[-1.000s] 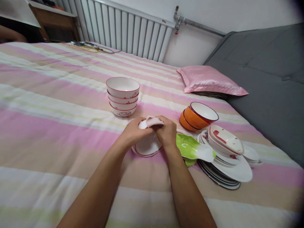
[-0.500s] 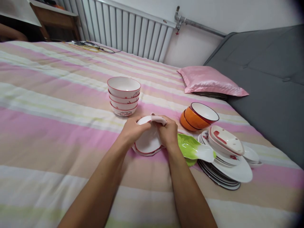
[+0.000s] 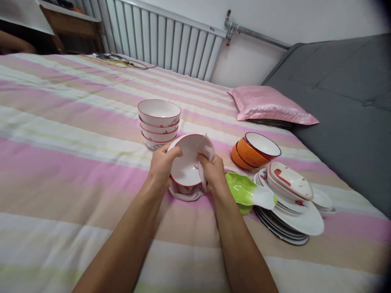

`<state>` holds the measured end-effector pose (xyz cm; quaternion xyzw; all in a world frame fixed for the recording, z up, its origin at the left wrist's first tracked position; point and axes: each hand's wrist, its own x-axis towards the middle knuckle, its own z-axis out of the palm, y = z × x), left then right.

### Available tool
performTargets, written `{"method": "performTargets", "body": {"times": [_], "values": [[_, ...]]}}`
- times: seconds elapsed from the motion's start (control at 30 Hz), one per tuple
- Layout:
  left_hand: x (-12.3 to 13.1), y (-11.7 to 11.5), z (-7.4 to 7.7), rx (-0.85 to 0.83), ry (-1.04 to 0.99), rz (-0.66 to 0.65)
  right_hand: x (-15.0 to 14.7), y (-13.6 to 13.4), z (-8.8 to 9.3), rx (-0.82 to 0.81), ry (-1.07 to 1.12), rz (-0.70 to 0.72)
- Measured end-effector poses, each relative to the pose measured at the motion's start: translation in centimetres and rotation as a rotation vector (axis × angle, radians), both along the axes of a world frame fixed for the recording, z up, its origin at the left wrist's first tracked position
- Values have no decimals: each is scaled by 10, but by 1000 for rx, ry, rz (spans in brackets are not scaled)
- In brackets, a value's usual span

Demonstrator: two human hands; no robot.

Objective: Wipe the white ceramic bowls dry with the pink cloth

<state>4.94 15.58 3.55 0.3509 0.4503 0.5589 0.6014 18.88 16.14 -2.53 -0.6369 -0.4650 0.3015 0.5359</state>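
Note:
I hold a white bowl with a red rim (image 3: 185,162) tilted toward me above the striped bedspread (image 3: 76,134). My left hand (image 3: 161,166) grips its left rim, fingers curled over the edge. My right hand (image 3: 213,173) is closed on a pale pink cloth (image 3: 205,151) that drapes over the bowl's right rim and wraps under its base. Just behind the bowl stands a stack of several matching red-rimmed bowls (image 3: 159,122).
To the right lie a green leaf-shaped dish (image 3: 244,189), two orange bowls (image 3: 253,149), and a pile of white plates with small dishes on top (image 3: 293,203). A pink pillow (image 3: 269,106) and grey headboard (image 3: 345,106) are behind. A radiator (image 3: 159,40) and cables (image 3: 119,61) sit at the far edge.
The bowl has been lifted and tipped from lying low on the bed to facing me. The cloth moved from the top edge to the right rim and underside.

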Motion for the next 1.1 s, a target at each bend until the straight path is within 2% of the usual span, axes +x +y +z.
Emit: {"method": "performTargets", "body": {"times": [0.23,0.47,0.6,0.9,1.0,1.1], "values": [[2,-3,2,192,-4,38,-18,-6,17,-90,371,-3],[5,-6,3,278,0,131,-33,-12,28,-102,710,42],[8,-9,3,313,31,181,-42,-16,33,-119,831,73],[16,-14,-3,332,38,278,-47,-20,38,-189,950,133],[15,-14,-1,331,63,237,-44,-20,38,-153,909,138],[9,-12,3,349,39,127,-35,-18,36,-103,815,103]]}}
